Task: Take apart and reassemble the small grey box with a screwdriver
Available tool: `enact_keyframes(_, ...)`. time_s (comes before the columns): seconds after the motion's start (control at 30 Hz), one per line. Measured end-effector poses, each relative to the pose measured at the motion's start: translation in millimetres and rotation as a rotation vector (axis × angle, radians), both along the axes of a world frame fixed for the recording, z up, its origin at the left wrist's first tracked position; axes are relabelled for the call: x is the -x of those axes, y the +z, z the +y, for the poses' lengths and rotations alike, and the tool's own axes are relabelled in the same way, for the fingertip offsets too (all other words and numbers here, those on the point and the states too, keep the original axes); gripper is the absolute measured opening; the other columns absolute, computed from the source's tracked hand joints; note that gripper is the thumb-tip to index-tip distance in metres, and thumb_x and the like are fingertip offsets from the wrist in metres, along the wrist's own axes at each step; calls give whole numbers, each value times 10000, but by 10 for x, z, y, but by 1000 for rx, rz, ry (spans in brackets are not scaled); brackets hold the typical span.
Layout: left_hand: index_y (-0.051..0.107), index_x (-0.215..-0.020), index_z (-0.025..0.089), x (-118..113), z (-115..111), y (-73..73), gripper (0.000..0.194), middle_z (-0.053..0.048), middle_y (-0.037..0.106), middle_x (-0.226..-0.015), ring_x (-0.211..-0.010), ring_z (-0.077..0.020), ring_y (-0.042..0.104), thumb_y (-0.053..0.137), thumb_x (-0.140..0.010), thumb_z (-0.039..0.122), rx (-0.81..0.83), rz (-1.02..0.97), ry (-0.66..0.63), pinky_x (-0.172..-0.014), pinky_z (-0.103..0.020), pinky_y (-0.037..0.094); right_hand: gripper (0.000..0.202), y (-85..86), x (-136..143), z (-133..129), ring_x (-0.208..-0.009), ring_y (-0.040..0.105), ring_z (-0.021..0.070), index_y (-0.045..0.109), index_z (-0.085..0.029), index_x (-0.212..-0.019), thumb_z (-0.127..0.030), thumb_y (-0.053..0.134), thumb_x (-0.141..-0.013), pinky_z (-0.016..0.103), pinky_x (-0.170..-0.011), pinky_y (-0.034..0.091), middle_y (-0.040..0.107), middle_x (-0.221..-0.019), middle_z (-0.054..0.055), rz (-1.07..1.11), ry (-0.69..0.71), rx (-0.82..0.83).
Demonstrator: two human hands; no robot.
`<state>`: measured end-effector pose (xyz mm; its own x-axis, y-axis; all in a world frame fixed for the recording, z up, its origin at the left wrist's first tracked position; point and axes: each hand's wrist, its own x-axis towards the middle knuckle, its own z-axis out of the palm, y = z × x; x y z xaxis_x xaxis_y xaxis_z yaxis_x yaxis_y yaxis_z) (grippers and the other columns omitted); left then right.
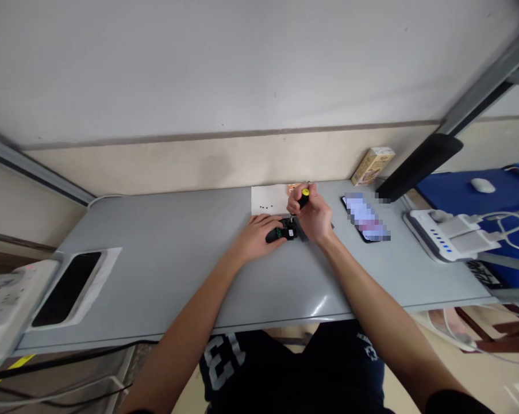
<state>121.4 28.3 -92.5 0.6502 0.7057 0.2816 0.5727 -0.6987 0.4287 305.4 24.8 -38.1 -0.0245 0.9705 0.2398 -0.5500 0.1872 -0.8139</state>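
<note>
A small black device [290, 229] with bits of green lies on the grey desk, near the middle. My left hand [259, 234] is closed around its left side, fingers over the far edge and thumb along the near one. My right hand [314, 215] grips a screwdriver [304, 196] with a black and yellow handle, held upright with its lower end over the device. A dark flat piece lies partly under my right hand. Behind the hands is a white sheet [263, 198] with several tiny dark screws [266, 207] on it.
A lit phone [366, 217], a yellow box [372, 165], a black cylinder [421, 167] and a white power strip [440, 234] with plugs are on the right. At the left lie a dark phone [68, 288] on white paper and another power strip [15, 305]. A wall [190, 161] borders the desk's back.
</note>
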Motion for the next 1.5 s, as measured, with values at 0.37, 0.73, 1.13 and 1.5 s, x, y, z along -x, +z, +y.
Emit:
enact_keyframes(0.37,675,-1153,278,-2,-10,28,236,-11,650,-1402,-1293,-250,567,661,-959,411,6,6,-4,-1115,-468,400,463,7,-4,-3,-575,352,142,516,-234,-751,-639,478,-972,296,-546,385,363,-689,-4,-18,-23,6)
enact_keyframes(0.73,680,-1111,270,8,-2,-14,213,-10,642,-1412,-1290,-239,568,650,-967,424,-17,-1,-3,-1115,-458,399,471,-17,6,2,-568,335,141,539,-235,-758,-641,456,-982,300,-544,382,357,-687,-4,16,-29,-4)
enact_keyframes(1.13,687,-1087,267,17,6,9,186,-13,649,-1407,-1269,-247,584,683,-947,390,-15,0,-20,-1098,-460,414,506,-20,-9,-4,-553,329,123,510,-226,-749,-659,415,-991,284,-531,355,321,-686,-12,101,3,-16)
enact_keyframes(1.5,681,-1060,259,10,5,-19,179,-12,661,-1387,-1258,-239,593,673,-953,403,-34,-12,-10,-1084,-449,421,439,-15,-16,-4,-562,332,122,509,-220,-735,-568,482,-1001,278,-530,345,328,-700,-8,106,-19,-14)
